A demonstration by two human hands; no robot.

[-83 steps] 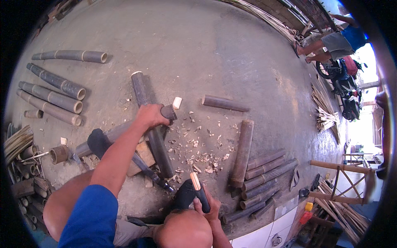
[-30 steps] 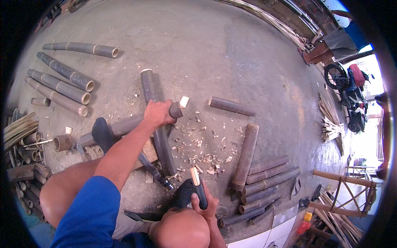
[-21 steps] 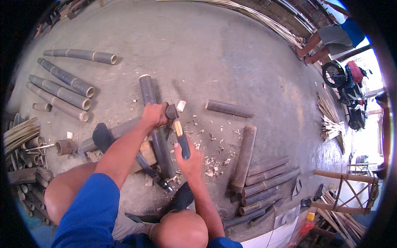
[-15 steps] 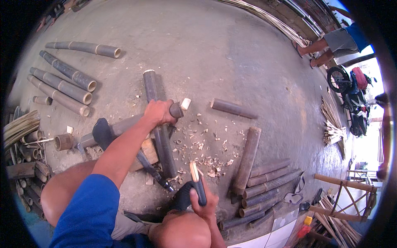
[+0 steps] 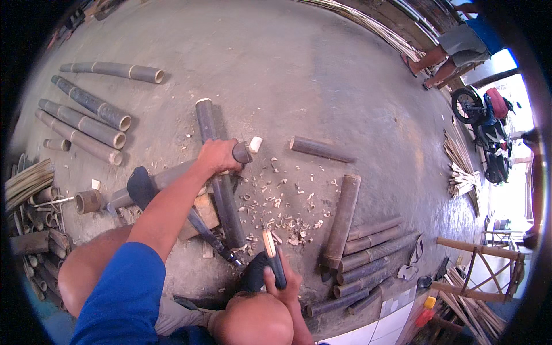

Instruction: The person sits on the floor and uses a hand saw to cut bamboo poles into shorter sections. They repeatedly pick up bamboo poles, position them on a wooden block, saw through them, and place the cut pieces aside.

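Observation:
My left hand (image 5: pixel 220 156) is closed round the right end of a thick bamboo tube (image 5: pixel 167 173), which slants down to the left. Under it, crosswise, lies a darker bamboo pole (image 5: pixel 225 208). Just beyond my left hand is a small pale block (image 5: pixel 256 144). My right hand (image 5: pixel 286 286) is near my right knee, its fingers wrapped round a short dark piece with a pale, wood-like edge (image 5: pixel 269 244); its exact kind is unclear. A black rod-like thing with a shiny tip (image 5: pixel 215 244) lies between my legs, next to a wooden block (image 5: pixel 205 215).
Pale shavings (image 5: pixel 294 225) litter the floor. Several bamboo tubes (image 5: pixel 86 130) lie at the far left; a stack of tubes (image 5: pixel 368 261) is at the right. A short bamboo ring (image 5: pixel 88 202) stands by my left leg. Another person (image 5: pixel 454 54) and a motorcycle (image 5: pixel 489 123) are at the far right.
The whole view has shifted slightly. Both hands keep their holds in nearly the same places, and the bamboo tubes lie as before.

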